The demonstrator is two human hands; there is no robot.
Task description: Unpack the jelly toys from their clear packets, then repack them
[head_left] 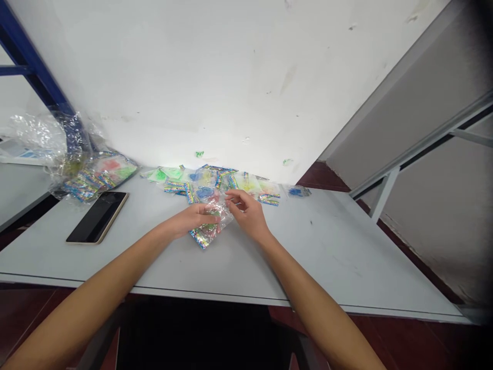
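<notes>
In front of me, above the middle of the table, my left hand [194,218] grips a clear plastic packet [210,231] with a colourful printed strip and something green and pink inside. Its thumb lies over the front of the packet. At the packet's right-hand edge, my right hand [246,211] pinches the clear film between thumb and fingers. Just behind both hands lies a loose row of similar packets [246,182], with green, blue and yellow contents showing through.
A phone [97,218] lies on the grey table [323,257] at left. Behind it a large crinkled clear bag [57,149] holds more packets [103,174]. A white wall [231,77] rises at the table's back edge. A metal frame [385,195] stands at right.
</notes>
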